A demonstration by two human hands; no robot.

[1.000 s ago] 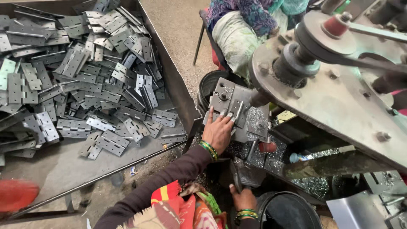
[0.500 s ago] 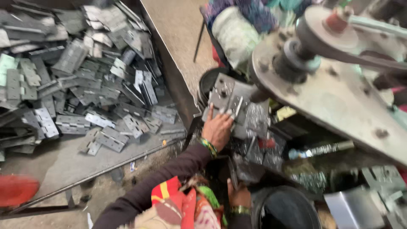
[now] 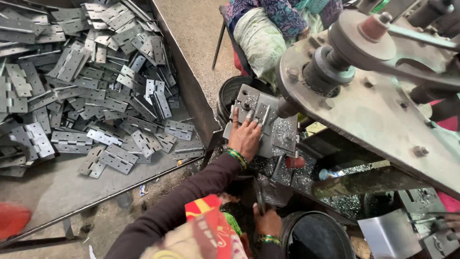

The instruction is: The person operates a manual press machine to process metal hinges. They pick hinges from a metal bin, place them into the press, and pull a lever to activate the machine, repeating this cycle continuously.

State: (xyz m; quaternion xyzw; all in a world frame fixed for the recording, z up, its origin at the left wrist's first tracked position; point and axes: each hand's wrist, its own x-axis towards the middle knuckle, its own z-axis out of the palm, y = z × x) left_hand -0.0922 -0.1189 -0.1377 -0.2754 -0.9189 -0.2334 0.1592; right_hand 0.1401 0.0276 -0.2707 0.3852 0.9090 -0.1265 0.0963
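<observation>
Hinge plate (image 3: 262, 115) lies on the steel fixture block (image 3: 278, 136) at the machine's front edge, beyond the right hand (image 3: 268, 223), which is closed around a lever handle (image 3: 258, 196). The left hand (image 3: 245, 139) presses flat on the plate, fingers spread. Should the spindle (image 3: 326, 72) advance, those fingers could get caught, judging by how near it they lie.

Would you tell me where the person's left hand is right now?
In the head view, the left hand lies flat at centre on the grey metal jig plate, right of the hinge pile.
</observation>
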